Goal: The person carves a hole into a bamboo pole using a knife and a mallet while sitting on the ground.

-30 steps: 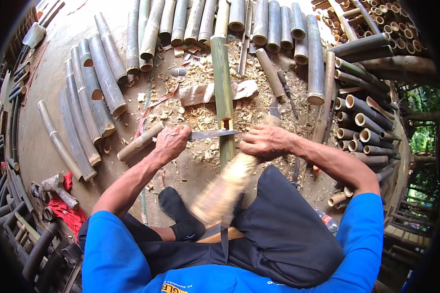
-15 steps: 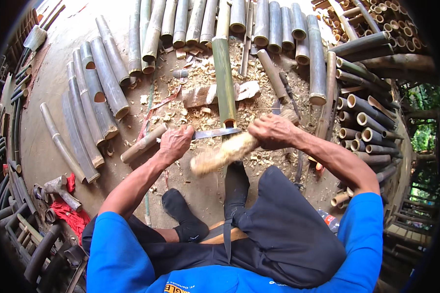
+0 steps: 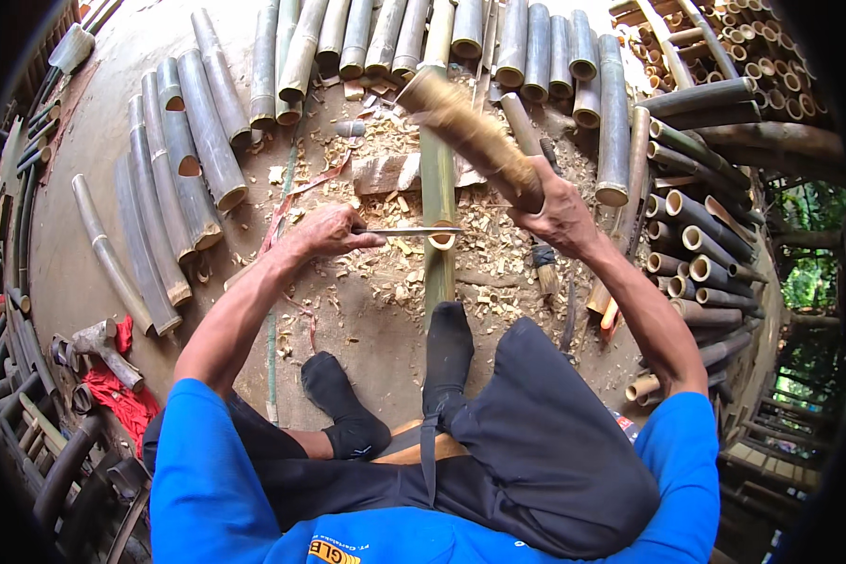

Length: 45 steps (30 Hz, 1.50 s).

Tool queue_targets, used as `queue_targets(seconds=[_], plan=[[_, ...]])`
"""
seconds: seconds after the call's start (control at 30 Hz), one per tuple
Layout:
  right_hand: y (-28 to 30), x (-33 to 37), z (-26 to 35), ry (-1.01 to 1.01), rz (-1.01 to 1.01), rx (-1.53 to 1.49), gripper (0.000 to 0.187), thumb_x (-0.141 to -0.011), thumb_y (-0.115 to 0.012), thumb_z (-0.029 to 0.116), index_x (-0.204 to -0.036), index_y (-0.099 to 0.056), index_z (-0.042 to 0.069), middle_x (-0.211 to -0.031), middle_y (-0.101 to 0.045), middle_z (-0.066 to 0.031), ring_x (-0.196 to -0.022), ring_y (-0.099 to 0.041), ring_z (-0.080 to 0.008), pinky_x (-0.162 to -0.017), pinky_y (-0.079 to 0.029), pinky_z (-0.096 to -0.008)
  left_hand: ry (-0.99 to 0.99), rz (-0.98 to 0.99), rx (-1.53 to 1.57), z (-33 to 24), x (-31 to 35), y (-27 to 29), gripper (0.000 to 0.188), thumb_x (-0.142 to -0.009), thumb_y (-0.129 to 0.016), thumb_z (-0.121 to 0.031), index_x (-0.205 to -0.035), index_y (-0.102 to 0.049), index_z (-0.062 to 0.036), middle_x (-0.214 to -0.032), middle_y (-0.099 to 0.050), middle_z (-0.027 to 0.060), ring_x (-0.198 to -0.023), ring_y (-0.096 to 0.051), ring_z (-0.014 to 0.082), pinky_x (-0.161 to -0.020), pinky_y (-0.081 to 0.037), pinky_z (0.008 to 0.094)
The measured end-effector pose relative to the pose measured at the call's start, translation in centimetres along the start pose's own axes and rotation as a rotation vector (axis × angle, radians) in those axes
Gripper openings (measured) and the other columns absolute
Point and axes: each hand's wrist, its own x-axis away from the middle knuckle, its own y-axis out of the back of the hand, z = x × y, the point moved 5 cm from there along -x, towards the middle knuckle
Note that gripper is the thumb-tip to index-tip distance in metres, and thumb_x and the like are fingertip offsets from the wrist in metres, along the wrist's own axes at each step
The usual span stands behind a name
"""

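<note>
My left hand (image 3: 334, 230) is closed round the handle of a knife (image 3: 409, 231). Its blade points right and lies across a cut opening (image 3: 441, 242) in a green bamboo pole (image 3: 436, 179). My right hand (image 3: 559, 214) grips the near end of a thick, rough club (image 3: 479, 141), slightly blurred, whose far end is raised over the pole, up and to the left. The pole runs away from me, its near stretch by my black-socked foot (image 3: 448, 340). A block of wood (image 3: 381, 177) lies crosswise at the pole.
Wood chips (image 3: 395, 268) litter the ground around the pole. Bamboo tubes (image 3: 211, 141) lie in rows to the left and along the far side (image 3: 536, 56). More bamboo is stacked at the right (image 3: 705, 249). Red cloth (image 3: 122, 399) and a branching wood piece (image 3: 108, 352) sit at lower left.
The club has swung from low in front of me to raised, pointing away over the pole. My left hand and the knife have shifted slightly farther away, the blade still across the opening.
</note>
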Motion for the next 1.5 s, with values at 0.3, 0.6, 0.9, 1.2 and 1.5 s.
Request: queue_targets(seconds=[0.3,0.6,0.9,1.2,1.5], plan=[[-5.6,3.2,0.7,-0.074,-0.056,-0.447,0.07,-0.082,-0.076,0.026,-0.136,-0.041,0.001,-0.106,-0.067,-0.0287,-0.101,-0.07,-0.0403,-0.093,-0.057,-0.0496,-0.042,-0.17,-0.198,1.4,1.5,1.6,0.063,-0.096,-0.068,-0.057,-0.077,-0.072,0.0027,-0.061,-0.059,0.0228,-0.057,-0.061,0.0361,-0.059,-0.045,0.0486],[-5.1,3.7,0.4,-0.145,0.091,-0.288,0.066,-0.083,-0.077,0.029,-0.135,-0.047,0.002,-0.114,-0.068,-0.028,-0.107,-0.069,-0.0416,-0.095,-0.053,-0.0491,-0.064,-0.046,-0.357,-2.0,2.7,0.2,0.063,-0.098,-0.059,-0.063,-0.078,-0.075,-0.0053,-0.059,-0.061,0.0198,-0.055,-0.062,0.037,-0.057,-0.049,0.05],[-7.1,11.7,-1.6,-0.295,-0.186,-0.616,0.078,-0.083,-0.081,0.032,-0.144,-0.044,-0.001,-0.125,-0.064,-0.0247,-0.119,-0.063,-0.0351,-0.106,-0.048,-0.0442,0.033,-0.146,-0.253,-3.3,-1.3,0.0,0.065,-0.097,-0.065,-0.061,-0.082,-0.075,0.0023,-0.066,-0.064,0.0252,-0.061,-0.065,0.0392,-0.06,-0.05,0.0514],[-11.9,14.7,-3.8,-0.407,-0.134,-0.506,0.068,-0.083,-0.082,0.028,-0.131,-0.049,-0.005,-0.112,-0.067,-0.0219,-0.104,-0.066,-0.0299,-0.094,-0.051,-0.0415,0.043,-0.234,-0.339,-1.2,0.6,-3.2,0.059,-0.1,-0.058,-0.062,-0.081,-0.073,-0.0087,-0.066,-0.066,0.0104,-0.059,-0.065,0.0279,-0.055,-0.052,0.0434],[-12.6,13.3,-1.8,-0.529,-0.368,-0.852,0.073,-0.081,-0.08,0.025,-0.143,-0.051,-0.001,-0.124,-0.065,-0.0173,-0.113,-0.063,-0.0283,-0.101,-0.048,-0.0387,0.625,-0.905,-0.054,3.4,5.2,-0.9,0.017,-0.095,-0.066,-0.024,-0.099,-0.064,-0.0076,-0.08,-0.059,0.0056,-0.061,-0.052,0.0152,-0.053,-0.049,0.0348]])
